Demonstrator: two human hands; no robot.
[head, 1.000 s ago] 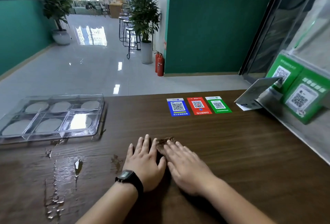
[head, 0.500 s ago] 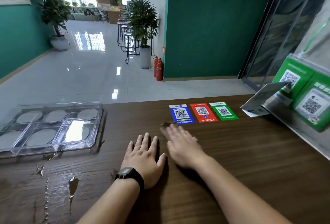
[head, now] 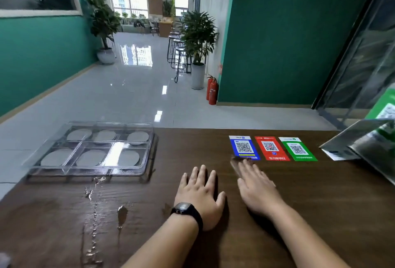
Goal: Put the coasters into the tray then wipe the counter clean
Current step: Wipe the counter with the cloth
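The right hand (head: 257, 190) has slid forward across the counter (head: 320, 203), away from the left hand (head: 199, 195), its blurred fingertips (head: 240, 164) now reaching the blue QR sticker (head: 244, 147); a gap has opened between the hands

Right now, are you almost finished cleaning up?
Halfway. Done: six coasters sit in the clear tray, one per compartment. In hand: the left hand and right hand lie flat on the counter, holding no cloth I can see. Left: water streaks below the tray need wiping.

one head-worn view, looking forward and down, close over the counter (head: 277, 225).
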